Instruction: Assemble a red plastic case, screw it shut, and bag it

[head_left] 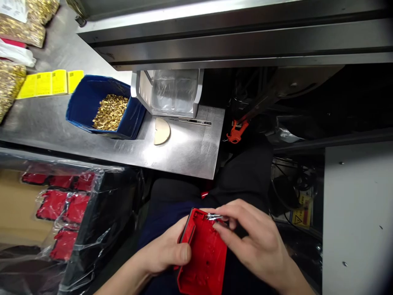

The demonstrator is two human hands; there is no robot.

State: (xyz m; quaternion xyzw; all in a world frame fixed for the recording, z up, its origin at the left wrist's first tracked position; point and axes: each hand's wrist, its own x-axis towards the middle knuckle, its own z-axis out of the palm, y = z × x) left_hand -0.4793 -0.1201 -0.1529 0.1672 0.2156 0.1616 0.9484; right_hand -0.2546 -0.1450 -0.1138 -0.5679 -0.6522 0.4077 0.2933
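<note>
A red plastic housing (204,254) with a black edge is tilted over my lap, its hollow side facing up. My left hand (167,248) is wrapped around its left side, thumb pressed on the near wall. At the far right corner of the housing, my right hand (251,237) pinches a small shiny metal piece with two prongs (214,216). Its tips reach just inside the corner. My fingers cover the rest of that piece, so its kind cannot be made out.
A blue bin (82,104) of small brass parts (111,112) stands on the metal bench (190,153). Near it are a white bin (172,112), a cream half-disc (161,131) and a thin pen-like tool (196,121). Bagged red parts (55,204) lie in a box at left. A metal beam (230,45) crosses above.
</note>
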